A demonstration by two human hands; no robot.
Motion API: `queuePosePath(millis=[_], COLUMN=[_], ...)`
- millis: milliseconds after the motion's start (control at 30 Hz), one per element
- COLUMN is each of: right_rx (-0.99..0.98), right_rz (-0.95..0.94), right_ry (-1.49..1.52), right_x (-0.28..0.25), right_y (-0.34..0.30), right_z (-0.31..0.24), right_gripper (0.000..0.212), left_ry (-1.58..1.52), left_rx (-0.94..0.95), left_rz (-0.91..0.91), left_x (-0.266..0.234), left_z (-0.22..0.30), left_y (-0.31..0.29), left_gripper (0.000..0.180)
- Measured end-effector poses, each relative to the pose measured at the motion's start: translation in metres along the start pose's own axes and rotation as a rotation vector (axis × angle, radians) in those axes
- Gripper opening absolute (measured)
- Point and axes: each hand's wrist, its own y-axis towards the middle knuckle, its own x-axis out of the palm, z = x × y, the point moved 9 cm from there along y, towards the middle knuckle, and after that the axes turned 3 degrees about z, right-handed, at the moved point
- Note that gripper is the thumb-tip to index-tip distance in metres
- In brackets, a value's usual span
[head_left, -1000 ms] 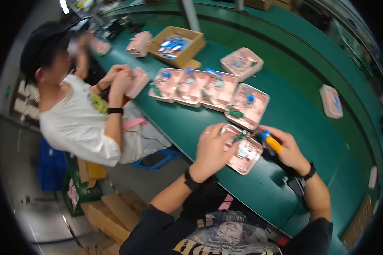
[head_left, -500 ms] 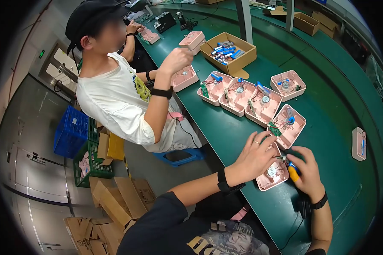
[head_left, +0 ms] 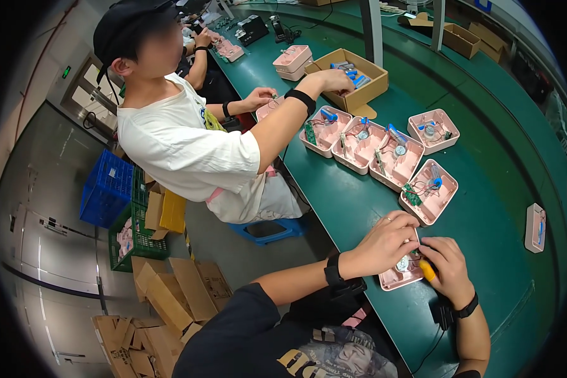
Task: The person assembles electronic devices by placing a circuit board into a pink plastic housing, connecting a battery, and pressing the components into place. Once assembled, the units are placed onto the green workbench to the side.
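In front of me on the bench lies an open pink plastic housing (head_left: 392,281) with a round silver speaker (head_left: 402,263) and wires inside. My left hand (head_left: 384,244) reaches over its far side, fingers bent down and closed around a small part by the upper rim. From the right my right hand (head_left: 448,268) meets it, thumb and fingers pinched together at the same spot. Both sets of fingertips hide what they hold. A yellow piece (head_left: 427,270) shows by the right hand; whether it is worn or held I cannot tell.
Beyond my hands stand several wired pink housings (head_left: 429,192). A co-worker's hand (head_left: 337,82) reaches into a cardboard box (head_left: 375,85) of blue cylindrical cells. A narrow pink part (head_left: 535,228) lies far right. A black cable (head_left: 444,315) is beside my right wrist.
My hands have drawn closer together over the housing, and the right fingers have closed in. The co-worker's arm has moved right, into the cardboard box.
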Motion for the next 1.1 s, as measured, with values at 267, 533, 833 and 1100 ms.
queuePosePath(millis=[267,533,833,1100], right_rx=[-0.027,-0.081,-0.146,-0.195], right_rz=[0.001,-0.018,0.063,0.051], right_ry=[0.019,-0.019,-0.156,-0.225], right_x=[0.001,0.008,0.001,-0.015], right_y=[-0.004,-0.007,-0.005,-0.001], right_z=[-0.013,-0.008,-0.022,-0.026], right_gripper=[0.042,0.042,0.038,0.036], left_ry=[0.139,0.162,0.067,0.137], left_rx=[0.04,0.045,-0.063,-0.223], left_rz=[0.085,0.028,-0.029,-0.044], left_x=[-0.012,-0.016,-0.016,-0.025], left_z=[0.012,0.012,0.0,-0.021], left_y=[-0.007,-0.006,0.0,-0.044], left_gripper=[0.013,0.01,0.018,0.05])
